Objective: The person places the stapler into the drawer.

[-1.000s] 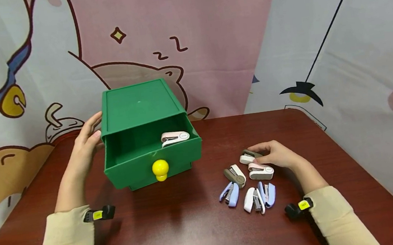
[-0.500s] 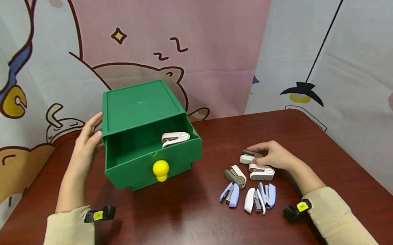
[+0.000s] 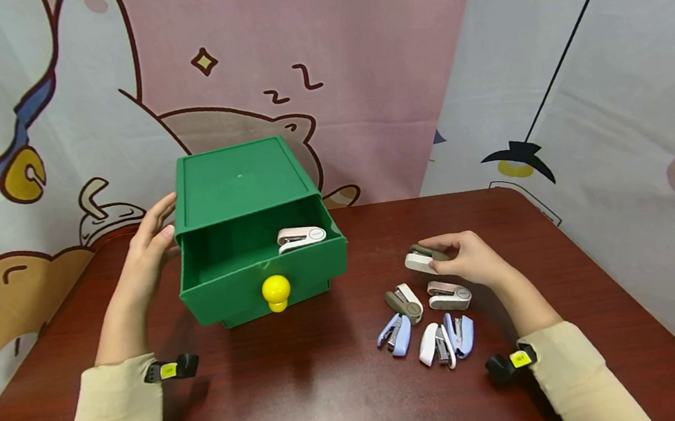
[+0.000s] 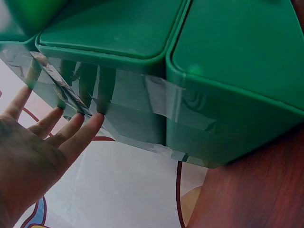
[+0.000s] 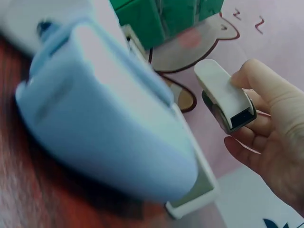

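Note:
My right hand pinches a brown-and-white stapler between thumb and fingers, behind the other staplers. In the right wrist view the thumb presses its white side, and the stapler is off the table. My left hand rests its fingertips on the left side of a green drawer box; the left wrist view shows the fingers spread and nearly straight against its taped wall. The box's top drawer, with a yellow knob, is pulled out. A pink-and-white stapler lies at its right end.
Near my right hand lie a pink-and-white stapler, a brown-and-white one, two blue ones and a white one. A patterned curtain hangs behind the dark wooden table.
My right hand has lifted the brown-and-white stapler from beside the pink one and moved it slightly up and to the left. My left hand and the box stay as they were.

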Tool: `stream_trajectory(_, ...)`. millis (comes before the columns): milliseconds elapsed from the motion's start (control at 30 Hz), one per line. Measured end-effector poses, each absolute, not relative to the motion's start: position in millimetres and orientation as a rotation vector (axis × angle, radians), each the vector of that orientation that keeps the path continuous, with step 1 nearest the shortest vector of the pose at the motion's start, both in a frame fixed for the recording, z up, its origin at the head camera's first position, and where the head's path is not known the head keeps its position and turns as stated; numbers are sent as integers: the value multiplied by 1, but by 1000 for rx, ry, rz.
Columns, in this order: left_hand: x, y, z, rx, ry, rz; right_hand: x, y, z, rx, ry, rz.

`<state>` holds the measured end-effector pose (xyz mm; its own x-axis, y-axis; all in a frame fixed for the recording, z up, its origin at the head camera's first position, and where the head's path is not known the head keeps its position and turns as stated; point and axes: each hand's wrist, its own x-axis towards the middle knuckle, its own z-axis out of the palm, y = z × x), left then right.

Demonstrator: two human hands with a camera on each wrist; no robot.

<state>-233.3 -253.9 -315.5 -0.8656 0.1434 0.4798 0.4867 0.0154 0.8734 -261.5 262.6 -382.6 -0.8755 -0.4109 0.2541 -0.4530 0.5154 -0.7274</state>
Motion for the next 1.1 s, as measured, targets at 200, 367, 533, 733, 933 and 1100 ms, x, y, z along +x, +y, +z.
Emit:
stream_trajectory(200, -233, -254, -316, -648, -2041, -1923, -253, 251, -367, 780, -2619, 1330)
stream_trajectory(367, -233, -254, -316, -649, -2040, -1921, -243, 243, -352, 798, -2556, 1382)
stream_trajectory(533, -233, -254, -316, -645, -2045, -1914, -234, 233, -337, 829, -2485, 1400)
stream_trajectory(733, -232, -254, -316, -646, -2042, -1914, -222, 215, -317, 878, -2411, 1352)
stream_trajectory(933, -233, -254, -315, -649, -2039, -1912, -209, 204, -301, 920, -2349, 1323)
stream_trajectory(1100, -234, -254, -315, -651, -2040, -1915, -200, 197, -290, 935, -2307, 1301)
